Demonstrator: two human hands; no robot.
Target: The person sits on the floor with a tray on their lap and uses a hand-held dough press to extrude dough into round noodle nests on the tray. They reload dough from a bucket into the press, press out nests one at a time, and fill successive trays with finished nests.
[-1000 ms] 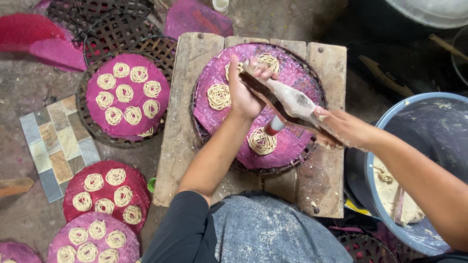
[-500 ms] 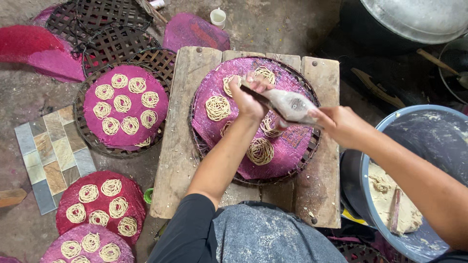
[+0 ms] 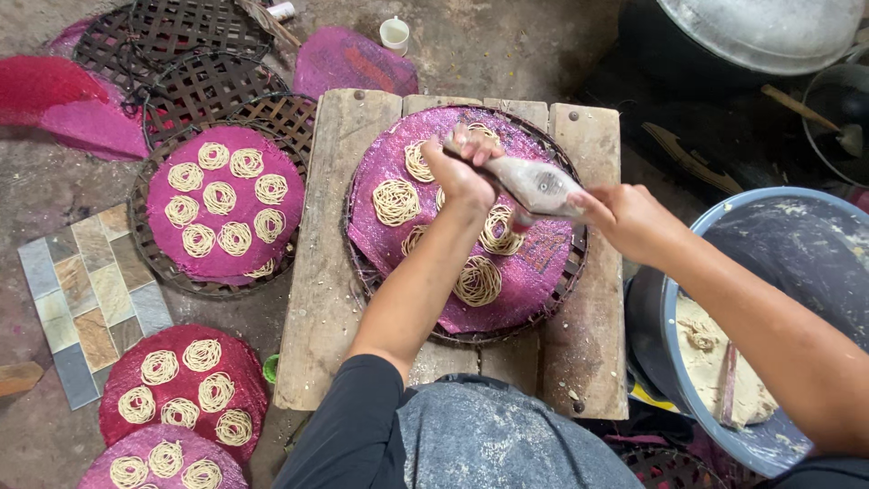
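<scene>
Both hands, left (image 3: pixel 462 172) and right (image 3: pixel 625 217), clamp the noodle press (image 3: pixel 539 186) over the woven tray (image 3: pixel 362 263) holding noodle coils (image 3: pixel 396 201); dough basin (image 3: pixel 769 444) at four o'clock.

— What's your wooden table (image 3: pixel 317 272) carrying?
— Mid-frame, one round woven tray (image 3: pixel 566 281) under a purple mat (image 3: pixel 534 263).
— And your floor (image 3: pixel 507 45)?
— Left: noodle trays (image 3: pixel 149 244), a tile piece (image 3: pixel 86 299). Top: a white cup (image 3: pixel 395 34).
</scene>
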